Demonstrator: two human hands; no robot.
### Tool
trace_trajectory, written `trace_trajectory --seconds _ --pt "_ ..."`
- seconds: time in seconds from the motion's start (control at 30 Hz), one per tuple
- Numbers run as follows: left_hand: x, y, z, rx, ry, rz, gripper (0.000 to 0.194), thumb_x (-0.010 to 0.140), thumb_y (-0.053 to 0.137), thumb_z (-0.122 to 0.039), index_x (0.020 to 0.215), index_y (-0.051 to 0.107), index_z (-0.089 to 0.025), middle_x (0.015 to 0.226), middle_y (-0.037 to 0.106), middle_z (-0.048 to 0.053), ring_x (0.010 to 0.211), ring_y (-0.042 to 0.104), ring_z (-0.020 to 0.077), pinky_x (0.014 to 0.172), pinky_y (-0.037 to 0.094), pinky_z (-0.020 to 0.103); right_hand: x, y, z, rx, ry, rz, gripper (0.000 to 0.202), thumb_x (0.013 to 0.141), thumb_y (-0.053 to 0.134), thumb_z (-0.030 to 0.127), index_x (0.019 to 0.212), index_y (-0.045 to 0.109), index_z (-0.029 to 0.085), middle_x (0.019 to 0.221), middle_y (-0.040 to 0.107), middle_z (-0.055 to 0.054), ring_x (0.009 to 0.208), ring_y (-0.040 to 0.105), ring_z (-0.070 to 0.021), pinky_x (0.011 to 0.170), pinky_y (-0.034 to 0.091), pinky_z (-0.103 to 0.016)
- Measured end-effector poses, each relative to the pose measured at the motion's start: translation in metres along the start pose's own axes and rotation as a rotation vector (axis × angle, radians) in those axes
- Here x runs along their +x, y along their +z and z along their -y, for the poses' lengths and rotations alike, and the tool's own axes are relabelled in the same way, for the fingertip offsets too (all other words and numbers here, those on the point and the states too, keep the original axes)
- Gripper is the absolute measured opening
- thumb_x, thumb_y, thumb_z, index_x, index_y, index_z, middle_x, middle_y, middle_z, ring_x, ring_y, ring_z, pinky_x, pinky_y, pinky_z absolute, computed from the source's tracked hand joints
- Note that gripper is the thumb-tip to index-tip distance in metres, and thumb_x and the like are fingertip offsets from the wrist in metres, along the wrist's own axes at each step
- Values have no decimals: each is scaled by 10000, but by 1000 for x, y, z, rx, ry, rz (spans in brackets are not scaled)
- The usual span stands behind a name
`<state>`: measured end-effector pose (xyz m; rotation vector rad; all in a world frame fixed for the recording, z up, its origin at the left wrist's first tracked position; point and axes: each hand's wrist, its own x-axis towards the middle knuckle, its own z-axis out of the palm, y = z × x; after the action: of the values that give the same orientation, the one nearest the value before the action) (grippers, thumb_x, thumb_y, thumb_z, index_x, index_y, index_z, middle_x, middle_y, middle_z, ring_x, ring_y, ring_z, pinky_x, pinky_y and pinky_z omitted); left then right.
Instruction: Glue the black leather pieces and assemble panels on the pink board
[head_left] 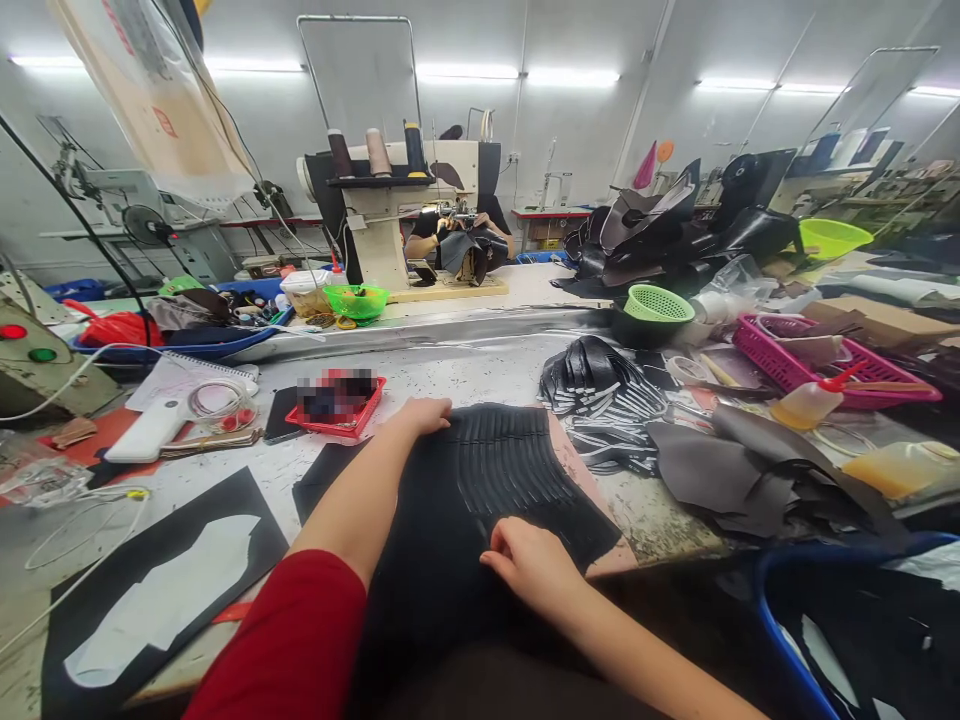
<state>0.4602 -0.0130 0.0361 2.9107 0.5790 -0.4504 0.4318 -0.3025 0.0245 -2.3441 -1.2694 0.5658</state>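
Black material [431,510] with a row of raised parallel strips [502,450] spreads over the table's front edge, on top of a pinkish sheet [574,465]. At its upper left corner lies my left hand [429,414], palm down with the fingers resting flat on it. My right hand [525,560] is over the lower end of the strips, thumb and fingertips pinched together; what is between them is too small to tell. Right of the material sits a pile of black pieces with pale edges [600,390].
A red basket [352,425] and a white tool [150,430] are at left, beyond a black sheet with a white piece [172,590]. Dark scraps [720,470], glue bottles [810,403] and a pink basket [892,392] stand right. A person works behind a sewing machine [375,235].
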Motion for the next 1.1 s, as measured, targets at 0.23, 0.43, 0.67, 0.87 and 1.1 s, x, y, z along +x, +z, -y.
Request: trace_trajectory --seconds 0.23,0.43,0.67,0.87,1.1 --pt "-9 1 -8 -10 9 -98 323 804 574 -367 1065 529 -182 1070 574 68 985 537 213 878 412 412 -2 0 1 -17 -13 -6 98 788 609 286 741 573 207 764 614 20 710 585 -135 607 353 -222" --pt "-52 -6 20 -90 -2 -255 376 804 516 -354 1152 474 -217 1240 504 63 1126 482 207 934 378 308 -6 1 -7 14 -56 -77 172 782 603 316 673 529 206 699 580 32 634 554 -120 552 332 -217" --pt "-115 15 88 -175 -178 -149 260 797 428 -203 986 604 -189 1011 644 55 964 582 205 860 438 304 0 12 15 -49 -364 -198 102 814 544 253 729 546 197 713 580 1 654 537 -137 602 360 -241" --pt "-121 41 78 -163 -186 -83 434 768 565 -137 1194 491 -179 1184 558 81 1039 547 201 891 441 353 15 32 72 -62 -609 158 190 769 597 188 959 601 192 978 614 -44 895 558 -193 777 408 -282" --pt "-143 23 80 -125 -173 -124 199 755 579 -121 953 589 -133 1027 604 68 962 560 188 852 454 353 21 47 74 -4 -477 229 305 751 575 159 1054 588 189 1042 613 -63 959 571 -202 841 423 -282"
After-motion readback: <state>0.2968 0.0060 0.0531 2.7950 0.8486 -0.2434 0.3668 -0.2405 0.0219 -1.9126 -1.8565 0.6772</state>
